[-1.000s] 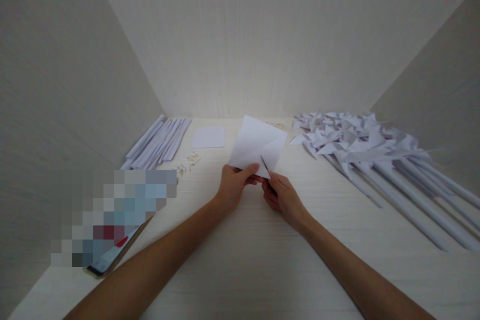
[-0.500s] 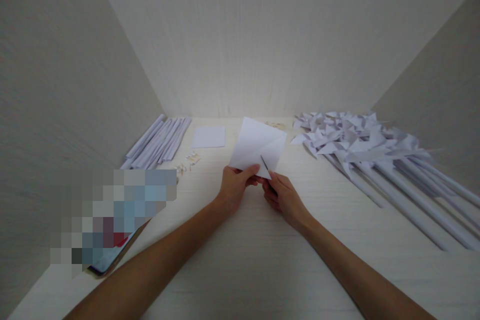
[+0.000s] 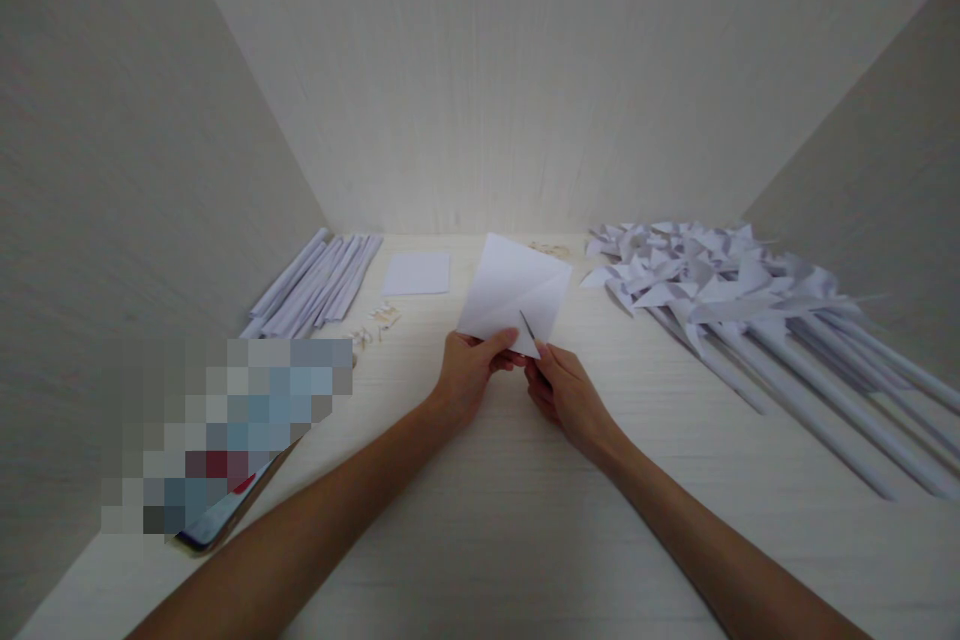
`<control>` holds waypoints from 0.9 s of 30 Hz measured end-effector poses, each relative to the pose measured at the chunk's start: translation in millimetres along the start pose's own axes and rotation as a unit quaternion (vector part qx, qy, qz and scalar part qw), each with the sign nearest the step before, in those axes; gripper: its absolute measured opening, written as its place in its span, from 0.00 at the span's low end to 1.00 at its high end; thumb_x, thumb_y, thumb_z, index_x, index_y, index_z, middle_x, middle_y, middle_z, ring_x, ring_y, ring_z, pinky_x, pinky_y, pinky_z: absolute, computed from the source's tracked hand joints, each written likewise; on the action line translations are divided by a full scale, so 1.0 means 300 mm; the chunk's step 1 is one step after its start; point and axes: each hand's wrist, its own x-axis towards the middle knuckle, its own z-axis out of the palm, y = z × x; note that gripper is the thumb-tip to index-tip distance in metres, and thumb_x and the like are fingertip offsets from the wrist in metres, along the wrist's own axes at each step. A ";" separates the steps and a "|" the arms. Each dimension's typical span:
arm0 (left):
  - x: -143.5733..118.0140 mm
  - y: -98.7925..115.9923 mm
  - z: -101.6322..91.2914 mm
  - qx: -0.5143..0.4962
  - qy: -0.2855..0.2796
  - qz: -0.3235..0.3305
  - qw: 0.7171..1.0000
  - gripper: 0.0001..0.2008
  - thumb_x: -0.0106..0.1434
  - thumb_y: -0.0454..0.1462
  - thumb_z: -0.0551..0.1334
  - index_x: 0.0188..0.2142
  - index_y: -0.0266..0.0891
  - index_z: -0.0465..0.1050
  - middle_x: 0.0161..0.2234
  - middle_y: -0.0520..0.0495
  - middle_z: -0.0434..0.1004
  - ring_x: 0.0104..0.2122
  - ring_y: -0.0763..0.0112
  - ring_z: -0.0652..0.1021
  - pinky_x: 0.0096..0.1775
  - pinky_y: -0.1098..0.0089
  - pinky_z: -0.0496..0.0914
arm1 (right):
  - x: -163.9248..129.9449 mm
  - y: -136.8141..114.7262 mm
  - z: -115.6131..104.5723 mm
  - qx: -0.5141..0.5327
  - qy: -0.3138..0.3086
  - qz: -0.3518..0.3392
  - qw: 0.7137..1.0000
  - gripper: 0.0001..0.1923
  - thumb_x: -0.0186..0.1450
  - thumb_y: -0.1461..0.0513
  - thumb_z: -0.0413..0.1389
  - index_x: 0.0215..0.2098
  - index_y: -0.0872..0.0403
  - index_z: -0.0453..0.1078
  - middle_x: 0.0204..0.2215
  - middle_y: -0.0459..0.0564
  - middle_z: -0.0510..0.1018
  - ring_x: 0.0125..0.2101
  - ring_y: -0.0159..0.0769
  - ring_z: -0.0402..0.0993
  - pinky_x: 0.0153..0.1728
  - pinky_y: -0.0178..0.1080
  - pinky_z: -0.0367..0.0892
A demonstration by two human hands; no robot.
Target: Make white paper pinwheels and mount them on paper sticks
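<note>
**Corner cut in a creased paper square (image 3: 510, 275)**

Your left hand (image 3: 476, 365) pinches the square at its near left edge, thumb on top, fingers beneath; the sheet is held out over the table (image 3: 480, 540), directly before you. Your right hand (image 3: 561, 385) is closed around what appear to be scissors (image 3: 528, 327): one slim blade shows over the paper's upper face, pointing inward from the near corner, the handles hidden in your grip. The step in hand is probably a cut from that corner; whether the paper is parted there cannot be told. The next move would call for a firm hold on the sheet, a straight closing of the blades and your left thumb clear of their line. Farther out, on your left, lie a flat paper square (image 3: 416, 274), rolled paper tubes (image 3: 315, 285) and a partly masked phone (image 3: 225, 510); on your right, heaped paper pinwheels (image 3: 690, 285).
</note>
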 end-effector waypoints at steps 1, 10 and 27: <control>0.001 -0.001 0.000 0.000 0.002 0.000 1.000 0.09 0.37 0.35 0.67 0.18 0.31 0.71 0.14 0.50 0.71 0.14 0.78 0.69 0.18 0.76 0.63 | 0.000 -0.001 0.001 0.002 0.000 0.000 1.000 0.22 0.57 0.46 0.47 0.16 0.52 0.54 0.09 0.37 0.49 0.10 0.22 0.43 0.09 0.30 0.39; -0.004 0.001 0.004 -0.011 -0.008 -0.001 1.000 0.08 0.38 0.34 0.67 0.19 0.30 0.71 0.14 0.50 0.71 0.14 0.78 0.70 0.18 0.77 0.62 | -0.002 -0.006 0.004 0.021 0.003 0.018 1.000 0.20 0.58 0.48 0.47 0.17 0.52 0.54 0.09 0.36 0.50 0.10 0.22 0.42 0.09 0.30 0.40; -0.001 -0.005 0.001 -0.013 -0.012 -0.006 1.000 0.08 0.38 0.34 0.67 0.18 0.31 0.71 0.15 0.50 0.72 0.14 0.79 0.69 0.18 0.76 0.63 | 0.006 0.009 -0.001 -0.021 0.016 -0.002 1.000 0.20 0.60 0.49 0.45 0.17 0.52 0.54 0.09 0.36 0.49 0.10 0.23 0.44 0.10 0.31 0.41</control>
